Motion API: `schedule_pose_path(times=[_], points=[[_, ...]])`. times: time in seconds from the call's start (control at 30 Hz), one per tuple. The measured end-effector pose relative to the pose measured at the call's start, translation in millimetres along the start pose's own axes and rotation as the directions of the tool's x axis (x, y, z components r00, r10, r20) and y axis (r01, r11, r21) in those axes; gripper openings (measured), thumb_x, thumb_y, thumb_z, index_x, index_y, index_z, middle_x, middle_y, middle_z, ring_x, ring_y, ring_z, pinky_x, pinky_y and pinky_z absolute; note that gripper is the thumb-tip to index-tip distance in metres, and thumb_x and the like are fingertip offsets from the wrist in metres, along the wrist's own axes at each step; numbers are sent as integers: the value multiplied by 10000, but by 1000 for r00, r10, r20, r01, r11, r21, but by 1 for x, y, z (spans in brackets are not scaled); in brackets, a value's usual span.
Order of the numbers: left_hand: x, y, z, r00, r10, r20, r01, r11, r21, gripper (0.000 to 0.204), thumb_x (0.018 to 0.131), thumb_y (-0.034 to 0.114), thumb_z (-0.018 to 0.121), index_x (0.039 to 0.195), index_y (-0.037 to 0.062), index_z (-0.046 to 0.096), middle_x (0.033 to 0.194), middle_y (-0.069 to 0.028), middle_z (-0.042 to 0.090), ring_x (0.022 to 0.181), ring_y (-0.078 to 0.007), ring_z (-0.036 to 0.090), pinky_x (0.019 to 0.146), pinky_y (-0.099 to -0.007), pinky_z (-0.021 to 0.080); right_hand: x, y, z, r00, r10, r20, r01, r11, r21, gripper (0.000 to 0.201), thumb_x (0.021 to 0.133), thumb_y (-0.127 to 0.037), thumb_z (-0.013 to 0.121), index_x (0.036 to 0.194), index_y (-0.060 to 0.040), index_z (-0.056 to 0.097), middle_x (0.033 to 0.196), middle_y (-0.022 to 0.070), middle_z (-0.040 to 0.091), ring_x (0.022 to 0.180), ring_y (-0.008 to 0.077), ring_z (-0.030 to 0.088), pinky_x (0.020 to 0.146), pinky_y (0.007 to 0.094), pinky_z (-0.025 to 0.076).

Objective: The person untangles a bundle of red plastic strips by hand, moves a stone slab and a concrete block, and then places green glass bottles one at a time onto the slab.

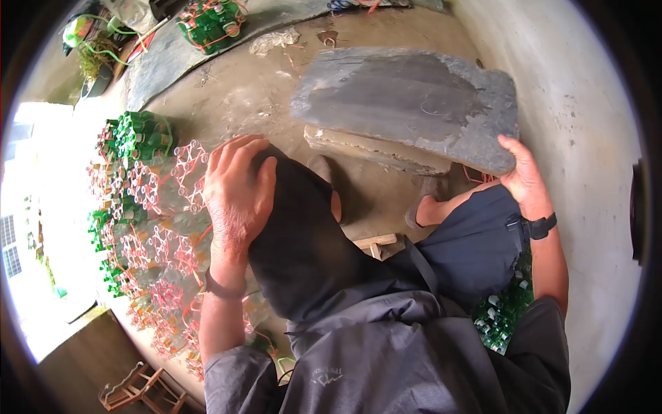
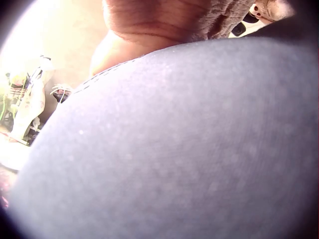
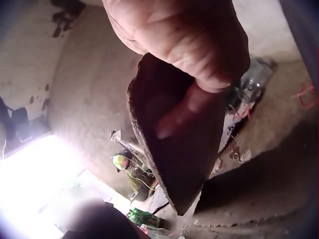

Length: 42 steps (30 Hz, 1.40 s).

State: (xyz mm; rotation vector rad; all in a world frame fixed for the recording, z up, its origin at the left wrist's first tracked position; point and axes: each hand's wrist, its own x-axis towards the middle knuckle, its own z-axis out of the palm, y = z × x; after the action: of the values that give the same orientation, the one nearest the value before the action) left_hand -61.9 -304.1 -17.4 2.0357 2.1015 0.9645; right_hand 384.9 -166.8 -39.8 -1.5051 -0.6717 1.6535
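Observation:
A grey stone slab (image 1: pixel 407 96) lies over a thick block (image 1: pixel 379 150) in front of the person. At the slab's near right corner, the right hand (image 1: pixel 525 181) grips its edge, thumb on top; in the right wrist view the hand (image 3: pixel 184 40) has a finger against the slab's dark underside (image 3: pixel 179 164). The left hand (image 1: pixel 238 190) rests on the knee in dark shorts (image 1: pixel 296 234), fingers relaxed and holding nothing. Dark cloth (image 2: pixel 174 139) fills most of the left wrist view, with part of the left hand (image 2: pixel 149 22) above it.
Bundled clear bottles (image 1: pixel 158 241) and green bottles (image 1: pixel 145 134) stand at the left. Another green bundle (image 1: pixel 212 26) is at the back. A pale wall (image 1: pixel 586 152) runs along the right. More green bottles (image 1: pixel 502 314) are near the right elbow; a wooden stool (image 1: pixel 148 392) is at lower left.

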Motion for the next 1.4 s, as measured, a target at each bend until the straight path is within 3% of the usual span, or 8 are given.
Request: schedule_pose_path(times=[0.57,0.67,0.83,1.0,1.07,1.13,1.2,1.4], points=[[15,-4,17,977,83,196,-73,996,-60,295,897,177,676,1154,33,686,1146,-127,691,1078,-314,622,976,-405,462,40,109,-55,939,339,-60,-344,921,-181,422,928,-195,708,1273,-16,543,1253,121,584,1096,323,610,851,527,567],[31,-6,4,881,-196,431,383,831,-404,340,965,243,648,1211,10,675,1124,-94,688,1092,-194,606,990,-338,448,43,128,-50,919,370,-135,-388,908,-155,548,890,-153,741,1340,-22,459,1323,128,467,1171,362,534,858,589,550],[56,-53,25,810,-222,543,537,652,-535,422,1034,316,528,1274,-12,640,1162,-101,672,1100,-165,594,986,-280,443,72,166,-67,881,459,-111,-471,834,-287,463,921,-177,643,1334,-16,507,1408,151,490,1210,392,537,940,579,509],[33,-114,66,922,-63,382,272,808,-523,420,1040,319,506,1267,-10,636,1161,-100,670,1063,-156,610,960,-275,459,80,179,-80,868,497,7,-466,817,-341,461,899,-187,650,1304,5,543,1312,187,577,1111,392,612,924,532,522],[26,-117,77,965,64,254,95,817,-568,421,1041,325,500,1252,-9,644,1125,-98,681,1037,-155,622,946,-276,467,73,170,-68,881,467,-77,-445,762,-470,517,855,-240,686,1277,22,544,1347,191,532,1023,405,624,899,533,522],[42,-76,71,850,-188,492,512,511,-690,421,1043,325,499,1261,-8,636,1107,-100,685,1032,-159,628,941,-290,480,47,149,-46,947,223,-232,-320,732,-602,400,843,-183,658,1181,29,637,1111,173,655,960,375,631,781,533,542],[66,-59,51,832,-125,541,420,779,-466,435,1043,329,526,1305,-10,603,1252,-117,645,1142,-181,607,984,-326,481,45,141,-33,931,64,-361,-287,738,-611,332,822,-167,677,1079,42,663,1013,169,676,923,342,637,743,480,525],[78,7,26,952,37,305,203,669,-715,528,1054,392,452,1344,-36,557,1378,-187,578,1286,-300,551,1080,-426,405,47,115,-37,985,-26,-173,-60,881,-470,352,927,-348,686,1147,-80,624,1100,45,642,1050,202,599,953,384,473]])
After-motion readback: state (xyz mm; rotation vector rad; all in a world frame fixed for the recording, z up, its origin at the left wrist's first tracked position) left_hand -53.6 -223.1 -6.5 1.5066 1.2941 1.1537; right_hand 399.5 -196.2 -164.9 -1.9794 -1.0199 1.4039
